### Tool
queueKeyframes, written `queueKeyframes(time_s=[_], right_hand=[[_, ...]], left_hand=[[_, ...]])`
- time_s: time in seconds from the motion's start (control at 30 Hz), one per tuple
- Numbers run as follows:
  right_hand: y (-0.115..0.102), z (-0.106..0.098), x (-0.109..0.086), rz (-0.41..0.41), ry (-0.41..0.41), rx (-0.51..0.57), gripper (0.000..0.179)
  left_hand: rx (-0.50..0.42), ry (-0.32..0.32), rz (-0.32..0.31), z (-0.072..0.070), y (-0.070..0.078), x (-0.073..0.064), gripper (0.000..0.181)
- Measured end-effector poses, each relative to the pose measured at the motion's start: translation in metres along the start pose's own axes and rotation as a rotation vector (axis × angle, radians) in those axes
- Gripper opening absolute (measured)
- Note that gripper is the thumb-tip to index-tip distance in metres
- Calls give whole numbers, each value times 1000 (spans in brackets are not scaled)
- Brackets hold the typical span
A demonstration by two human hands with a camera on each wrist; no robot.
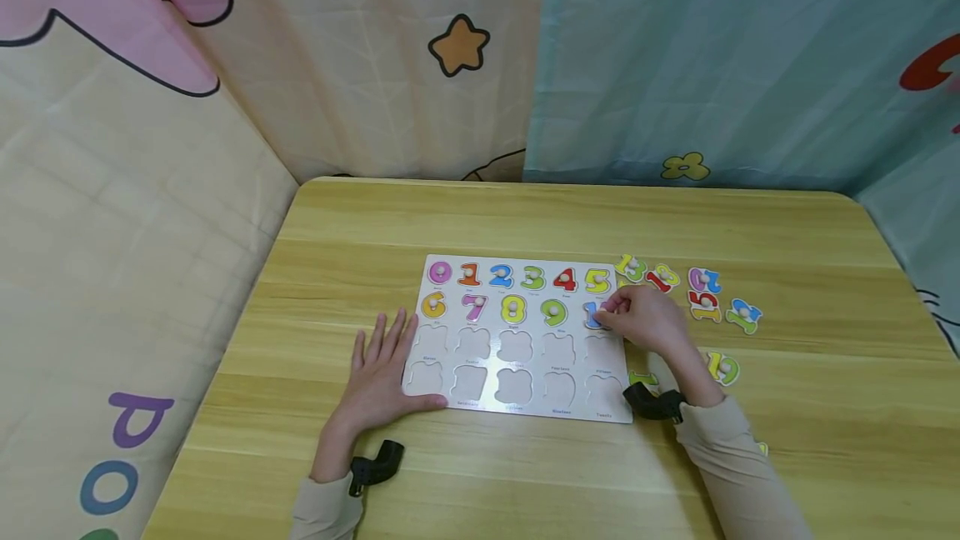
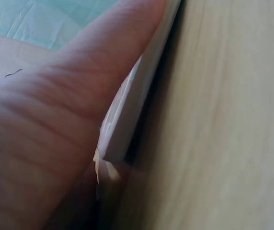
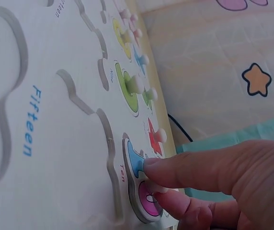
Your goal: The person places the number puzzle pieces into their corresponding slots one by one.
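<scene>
A white number puzzle board [image 1: 491,411] lies on the table, with pieces 0 to 9 in its two upper rows. My right hand [image 1: 651,322] is at the right end of the second row. Its thumb and finger pinch the white knob [image 3: 157,187] of the number 10 puzzle piece [image 3: 149,197], a blue 1 and pink 0, which sits at the recess labelled Ten. With straight, spread fingers, my left hand [image 1: 381,377] rests along the board's left edge, its thumb at the lower left corner. The left wrist view has the thumb [image 2: 113,43] against the board's side.
Right of the board lie loose number pieces, among them a 13 [image 1: 632,267], a red-and-yellow piece [image 1: 663,277], a 15 [image 1: 705,305] and a blue-and-green piece [image 1: 744,316]. Another piece [image 1: 723,368] is partly behind the right wrist. Curtains [image 1: 375,65] hang behind the wooden table [image 1: 525,482].
</scene>
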State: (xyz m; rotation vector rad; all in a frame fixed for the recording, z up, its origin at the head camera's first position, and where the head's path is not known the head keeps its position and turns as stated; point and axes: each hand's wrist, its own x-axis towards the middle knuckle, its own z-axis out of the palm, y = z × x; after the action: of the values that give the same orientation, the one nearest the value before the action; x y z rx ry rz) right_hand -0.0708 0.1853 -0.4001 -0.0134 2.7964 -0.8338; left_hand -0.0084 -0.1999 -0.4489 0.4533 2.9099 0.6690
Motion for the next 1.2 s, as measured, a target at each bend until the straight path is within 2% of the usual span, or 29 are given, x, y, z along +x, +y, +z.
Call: queueKeyframes(time_s=[0.27,0.57,0.83,1.03,1.2], right_hand=[[-4,2,1,31,-16,-30,26],[-3,3,0,33,-9,-21,25],[5,0,-1,11,-6,51,30],[20,-12,-5,-7,88,134,34],[31,-29,-9,-27,189,130,38]], left_hand=[[15,-30,-21,0,-1,1,126],[4,-7,-7,-1,0,0,126],[15,-29,-18,-1,0,1,126],[7,-36,-23,-1,1,1,126],[9,-33,-25,-2,2,1,126]])
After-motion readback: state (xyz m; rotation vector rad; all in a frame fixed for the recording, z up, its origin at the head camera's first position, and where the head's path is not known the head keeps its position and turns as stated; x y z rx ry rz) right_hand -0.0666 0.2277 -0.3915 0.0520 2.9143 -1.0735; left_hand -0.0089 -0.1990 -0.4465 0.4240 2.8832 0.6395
